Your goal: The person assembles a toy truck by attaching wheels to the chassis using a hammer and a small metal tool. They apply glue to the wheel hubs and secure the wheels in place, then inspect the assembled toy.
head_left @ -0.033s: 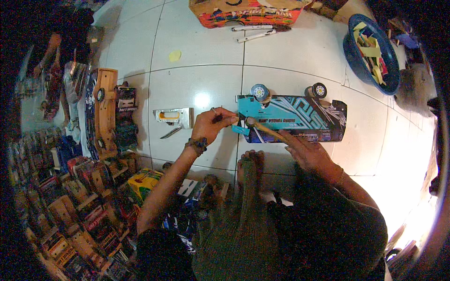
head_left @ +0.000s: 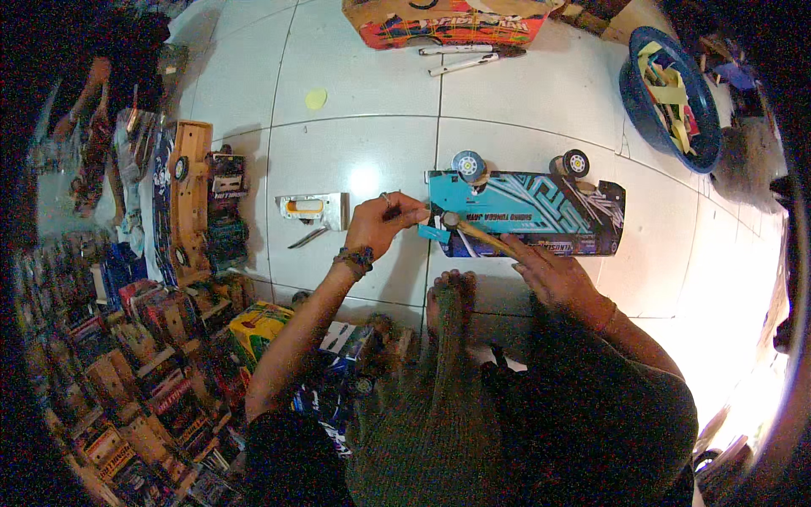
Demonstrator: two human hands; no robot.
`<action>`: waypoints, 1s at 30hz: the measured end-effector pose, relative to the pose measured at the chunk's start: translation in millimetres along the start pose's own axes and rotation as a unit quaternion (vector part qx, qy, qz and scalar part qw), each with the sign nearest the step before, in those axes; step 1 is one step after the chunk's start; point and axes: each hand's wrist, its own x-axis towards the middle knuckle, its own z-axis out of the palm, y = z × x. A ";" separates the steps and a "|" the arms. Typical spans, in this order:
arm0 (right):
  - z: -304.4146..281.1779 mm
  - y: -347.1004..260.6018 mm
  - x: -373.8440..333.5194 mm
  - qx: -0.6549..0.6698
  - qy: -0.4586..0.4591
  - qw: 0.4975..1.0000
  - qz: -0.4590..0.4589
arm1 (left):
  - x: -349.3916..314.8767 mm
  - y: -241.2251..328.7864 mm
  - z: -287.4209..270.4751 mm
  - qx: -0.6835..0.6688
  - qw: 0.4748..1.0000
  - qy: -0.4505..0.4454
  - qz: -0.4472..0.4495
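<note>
A toy truck (head_left: 528, 203) with teal, black and white graphics lies on its side on the tiles, two wheels facing away from me. My right hand (head_left: 553, 270) grips the wooden handle of a small hammer (head_left: 483, 232). The hammer's head rests over the truck's left end, beside a small teal flap (head_left: 434, 233). My left hand (head_left: 384, 221) is at that same end, thumb and forefinger pinched together near the edge. Whatever the pinch holds is too small to make out.
To the left lie a metal staple gun (head_left: 314, 211) and a dark blade-like piece (head_left: 307, 237). Wooden toy trucks (head_left: 193, 203) crowd the left side. White markers (head_left: 463, 64) lie beside an orange toy body (head_left: 448, 29) ahead. A blue basin (head_left: 629, 80) of scraps stands far right.
</note>
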 end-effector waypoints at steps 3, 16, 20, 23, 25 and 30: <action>4.2 0.3 1.8 -0.043 -0.002 0.999 0.000 | -0.4 0.1 1.2 -0.003 1.000 0.020 0.013; 9.5 -1.0 4.0 -0.202 0.045 0.974 -0.088 | 2.8 -16.3 2.9 -0.029 0.998 0.013 0.052; 16.3 7.8 5.1 -0.193 0.115 0.967 -0.117 | 3.8 -18.8 4.4 -0.019 0.998 0.023 0.053; 20.6 10.4 4.6 -0.223 0.068 0.966 -0.113 | 3.1 -19.0 4.7 -0.028 0.998 0.025 0.043; 21.8 10.4 5.5 -0.210 0.073 0.969 -0.106 | 2.5 -17.9 4.6 -0.031 0.998 0.024 0.041; 18.4 8.5 5.0 -0.239 0.079 0.958 -0.137 | -0.2 -12.7 5.3 -0.049 0.997 0.021 0.047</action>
